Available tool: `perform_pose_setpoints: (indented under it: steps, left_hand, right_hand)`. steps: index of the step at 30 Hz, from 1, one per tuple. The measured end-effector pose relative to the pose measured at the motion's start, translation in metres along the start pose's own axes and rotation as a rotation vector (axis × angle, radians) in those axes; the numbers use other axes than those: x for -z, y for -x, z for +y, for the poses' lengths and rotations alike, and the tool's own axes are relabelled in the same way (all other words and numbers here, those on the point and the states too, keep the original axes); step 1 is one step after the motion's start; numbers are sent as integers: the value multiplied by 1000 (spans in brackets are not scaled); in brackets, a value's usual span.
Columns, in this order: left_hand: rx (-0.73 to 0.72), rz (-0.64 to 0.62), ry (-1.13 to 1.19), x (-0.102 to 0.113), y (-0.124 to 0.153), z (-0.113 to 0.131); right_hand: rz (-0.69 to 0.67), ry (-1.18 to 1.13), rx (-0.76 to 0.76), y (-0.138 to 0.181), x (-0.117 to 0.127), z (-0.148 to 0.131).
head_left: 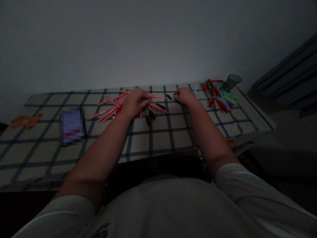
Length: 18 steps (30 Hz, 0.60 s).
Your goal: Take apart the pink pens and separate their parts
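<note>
My left hand rests on a heap of pink pens in the middle of the checked tablecloth, fingers curled down into the pens; what they grip is hidden. Several small black pen parts lie just below and right of that hand. My right hand is to the right, fingers pinched together beside a small black piece on the cloth. The room is dim.
A bundle of red, green and blue strips lies at the far right, with a dark cup behind it. A blurred purple card and an orange shape lie on the left. A wall runs close behind the table.
</note>
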State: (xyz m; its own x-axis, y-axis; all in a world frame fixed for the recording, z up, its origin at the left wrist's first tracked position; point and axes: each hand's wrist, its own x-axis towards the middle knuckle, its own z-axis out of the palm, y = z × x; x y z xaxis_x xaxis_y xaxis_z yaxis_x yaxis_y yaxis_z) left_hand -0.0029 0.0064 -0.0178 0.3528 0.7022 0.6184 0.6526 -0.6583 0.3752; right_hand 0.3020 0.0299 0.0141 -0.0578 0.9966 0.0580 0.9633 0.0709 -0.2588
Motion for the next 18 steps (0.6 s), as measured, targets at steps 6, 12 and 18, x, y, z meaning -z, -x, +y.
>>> perform_pose_setpoints:
  steps: [6,12,18]
  left_hand:
    - [-16,-9,-17,2,1,-1]
    - [-38,-14,-61,5,1,4]
    - [-21,5,-75,7,1,8]
  right_hand:
    - [-25,-10,60,-2,-4,5]
    - [32,-31,45,-1,-8,-1]
    - [43,-13,33,4,-4,-6]
